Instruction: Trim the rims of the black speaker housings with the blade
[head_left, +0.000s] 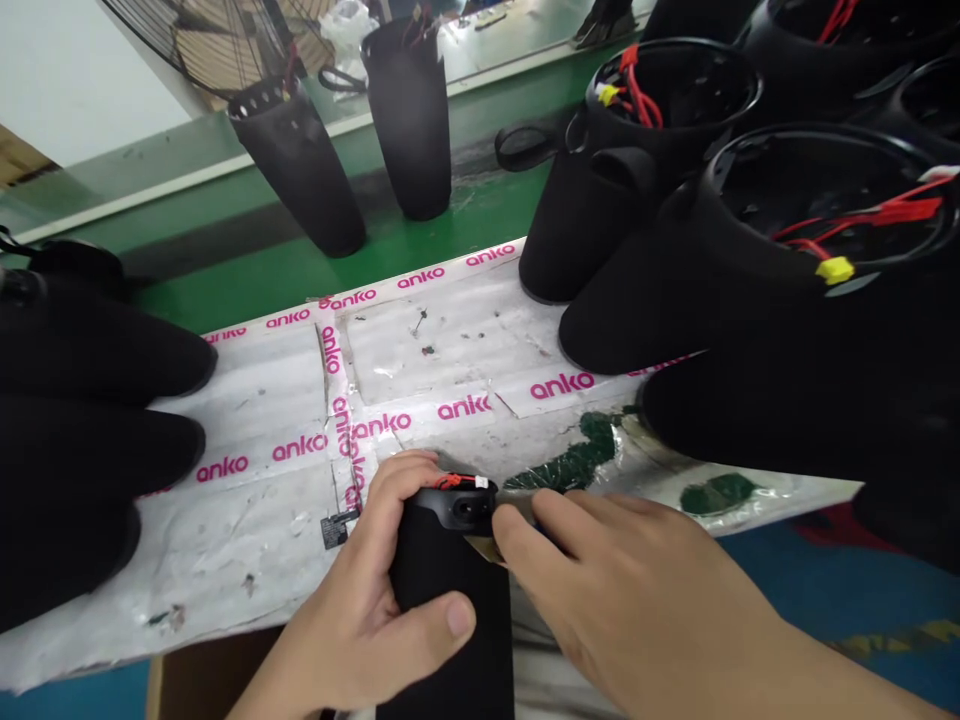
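My left hand (367, 610) is wrapped round a black fabric-covered speaker shell (442, 590) at the near edge of the work surface, thumb across its front. Red wires (457, 481) stick out of its open top end. My right hand (622, 590) reaches in from the right, its fingertips pressed against the shell's black plastic port panel (466, 508) and pinching a small tan piece (487, 548) whose nature I cannot make out.
The white mat (285, 500) is taped with pink "anko" tape. Several black speaker shells with red wires (795, 260) crowd the right, more lie at left (82, 400), two stand at the back (405, 110) on a green conveyor (247, 270). A fan (217, 40) stands behind.
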